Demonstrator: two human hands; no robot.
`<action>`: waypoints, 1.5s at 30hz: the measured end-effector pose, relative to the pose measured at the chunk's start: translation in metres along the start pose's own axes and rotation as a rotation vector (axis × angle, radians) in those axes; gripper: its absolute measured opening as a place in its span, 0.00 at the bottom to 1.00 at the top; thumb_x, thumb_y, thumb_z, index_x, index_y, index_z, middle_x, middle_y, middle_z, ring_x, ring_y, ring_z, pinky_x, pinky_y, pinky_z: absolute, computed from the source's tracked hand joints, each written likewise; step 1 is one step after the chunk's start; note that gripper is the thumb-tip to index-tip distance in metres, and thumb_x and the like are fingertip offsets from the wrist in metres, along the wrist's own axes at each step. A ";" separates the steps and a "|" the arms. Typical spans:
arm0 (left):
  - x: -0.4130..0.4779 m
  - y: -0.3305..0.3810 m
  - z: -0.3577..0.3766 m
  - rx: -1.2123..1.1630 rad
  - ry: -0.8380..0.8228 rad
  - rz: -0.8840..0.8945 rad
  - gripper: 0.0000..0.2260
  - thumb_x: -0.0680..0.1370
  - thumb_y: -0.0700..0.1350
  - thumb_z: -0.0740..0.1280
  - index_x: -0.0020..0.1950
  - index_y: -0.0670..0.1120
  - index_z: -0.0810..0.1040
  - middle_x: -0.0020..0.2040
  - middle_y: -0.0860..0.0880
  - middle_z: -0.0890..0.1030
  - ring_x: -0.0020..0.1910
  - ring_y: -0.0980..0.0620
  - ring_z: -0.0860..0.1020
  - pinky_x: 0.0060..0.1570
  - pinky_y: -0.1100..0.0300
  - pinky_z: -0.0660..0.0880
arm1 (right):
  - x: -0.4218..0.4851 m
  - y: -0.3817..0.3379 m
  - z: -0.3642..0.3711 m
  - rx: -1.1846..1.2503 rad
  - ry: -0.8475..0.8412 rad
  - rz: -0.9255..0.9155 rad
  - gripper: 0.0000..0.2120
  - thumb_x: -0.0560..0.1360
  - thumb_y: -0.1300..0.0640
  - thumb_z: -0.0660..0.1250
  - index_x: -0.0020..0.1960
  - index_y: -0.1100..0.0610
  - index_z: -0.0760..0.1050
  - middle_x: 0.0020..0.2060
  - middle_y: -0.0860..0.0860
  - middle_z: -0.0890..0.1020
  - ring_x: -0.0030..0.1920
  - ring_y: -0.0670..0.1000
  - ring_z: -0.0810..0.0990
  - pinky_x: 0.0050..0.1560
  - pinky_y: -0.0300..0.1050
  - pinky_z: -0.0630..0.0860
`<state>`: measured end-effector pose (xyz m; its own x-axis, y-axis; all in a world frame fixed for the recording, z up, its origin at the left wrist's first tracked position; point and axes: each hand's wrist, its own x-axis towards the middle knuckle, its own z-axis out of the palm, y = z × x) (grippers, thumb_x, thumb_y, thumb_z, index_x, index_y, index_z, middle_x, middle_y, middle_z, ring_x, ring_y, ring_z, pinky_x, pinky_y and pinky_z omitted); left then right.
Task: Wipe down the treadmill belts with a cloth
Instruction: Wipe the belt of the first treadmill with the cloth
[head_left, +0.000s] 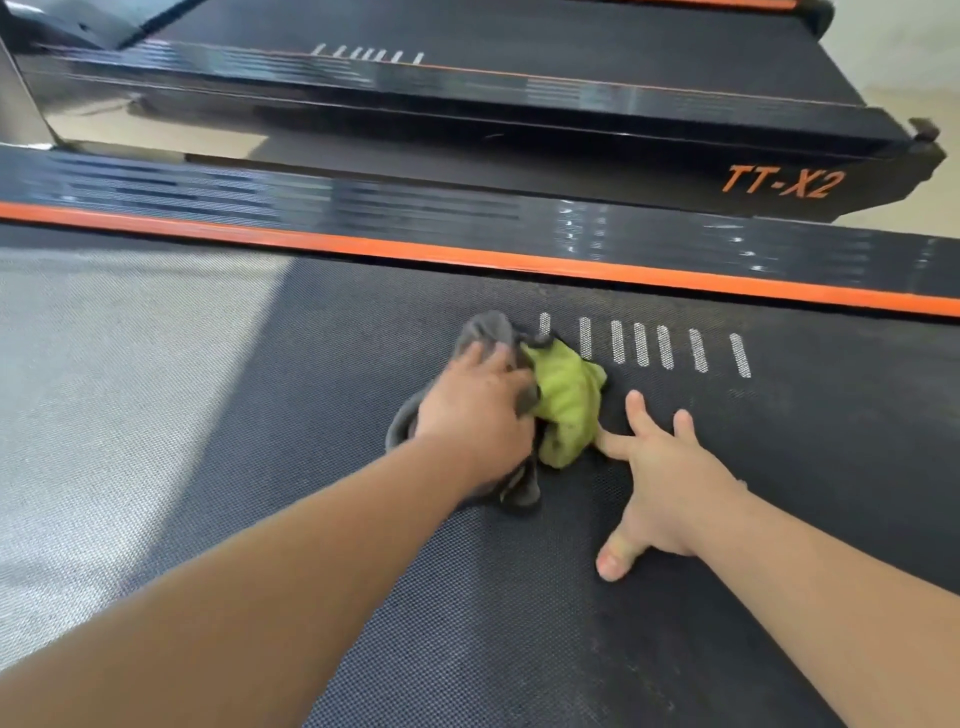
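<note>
1. Head view, centre of frame: left grip (475, 410) clenched on bunched grey-and-green cloth (566, 410), pressed onto near treadmill belt (337, 545).
2. Right of centre: right grip (660, 467) released, fingers splayed flat on treadmill belt, forefinger tip at cloth's edge.

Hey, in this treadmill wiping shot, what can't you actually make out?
1. Head view: cloth beneath the left hand, and whether its fingers hold or merely press it; the hand covers this.
2. Head view: far treadmill's belt, mostly cut off by the top edge.
3. Head view: side rail ribbing, smeared by motion blur.
4. Head view: near belt texture at left, washed out by glare.
</note>
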<state>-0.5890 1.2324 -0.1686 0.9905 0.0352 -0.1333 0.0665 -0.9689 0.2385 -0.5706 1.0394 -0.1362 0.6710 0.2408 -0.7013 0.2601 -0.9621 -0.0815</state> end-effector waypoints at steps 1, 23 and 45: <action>-0.010 0.008 0.009 -0.005 0.019 0.120 0.17 0.79 0.52 0.63 0.67 0.50 0.78 0.77 0.45 0.69 0.78 0.41 0.61 0.77 0.48 0.60 | 0.000 0.000 -0.001 0.000 0.002 0.005 0.63 0.54 0.43 0.88 0.80 0.34 0.55 0.77 0.35 0.27 0.80 0.58 0.29 0.65 0.85 0.60; 0.084 -0.032 -0.014 0.016 0.111 -0.187 0.14 0.81 0.46 0.60 0.65 0.49 0.78 0.71 0.45 0.73 0.73 0.43 0.67 0.67 0.52 0.68 | 0.000 -0.001 -0.004 0.021 -0.017 0.008 0.70 0.56 0.45 0.87 0.75 0.23 0.36 0.77 0.36 0.26 0.79 0.57 0.27 0.67 0.84 0.57; 0.064 -0.073 -0.027 0.083 -0.022 0.060 0.21 0.80 0.44 0.63 0.73 0.53 0.75 0.77 0.50 0.69 0.77 0.46 0.65 0.73 0.50 0.67 | -0.003 -0.002 -0.003 0.013 0.004 0.023 0.70 0.55 0.44 0.87 0.75 0.23 0.37 0.77 0.35 0.27 0.80 0.57 0.28 0.67 0.84 0.59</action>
<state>-0.5272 1.3121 -0.1684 0.9893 -0.0283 -0.1428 -0.0042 -0.9861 0.1662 -0.5707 1.0415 -0.1317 0.6792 0.2190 -0.7006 0.2351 -0.9691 -0.0749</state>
